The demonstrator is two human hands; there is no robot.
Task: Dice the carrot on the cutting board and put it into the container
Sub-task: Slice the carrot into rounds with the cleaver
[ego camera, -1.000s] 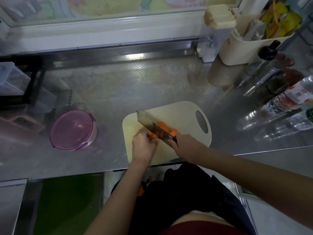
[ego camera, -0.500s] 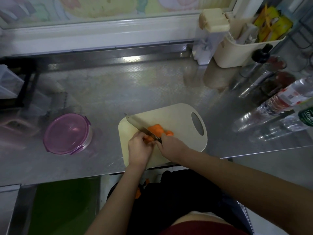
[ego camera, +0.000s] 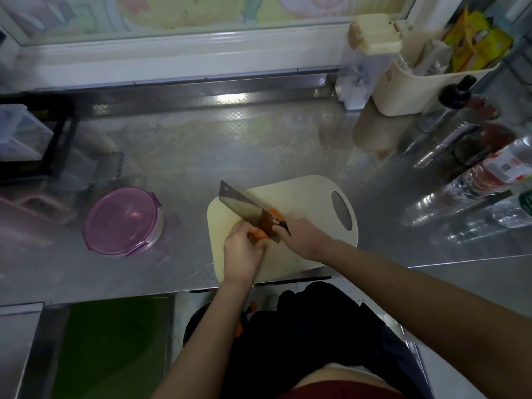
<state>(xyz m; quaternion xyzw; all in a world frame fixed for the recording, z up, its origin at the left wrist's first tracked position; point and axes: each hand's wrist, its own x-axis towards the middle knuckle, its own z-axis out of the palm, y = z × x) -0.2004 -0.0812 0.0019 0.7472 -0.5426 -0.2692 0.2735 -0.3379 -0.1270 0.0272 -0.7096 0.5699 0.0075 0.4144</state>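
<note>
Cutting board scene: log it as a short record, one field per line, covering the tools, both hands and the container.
cutting board: beige, on the steel counter near its front edge, handle hole to the right
carrot: orange, on the board, partly hidden by the blade
knife: cleaver, blade over the carrot
left hand: holds the carrot
right hand: grips the knife handle
container: round, left of the board and apart from it
lid: purple, on the container

Bare forearms (ego camera: 403,283), dark red top (ego camera: 345,394), black garment (ego camera: 302,341) below.
</note>
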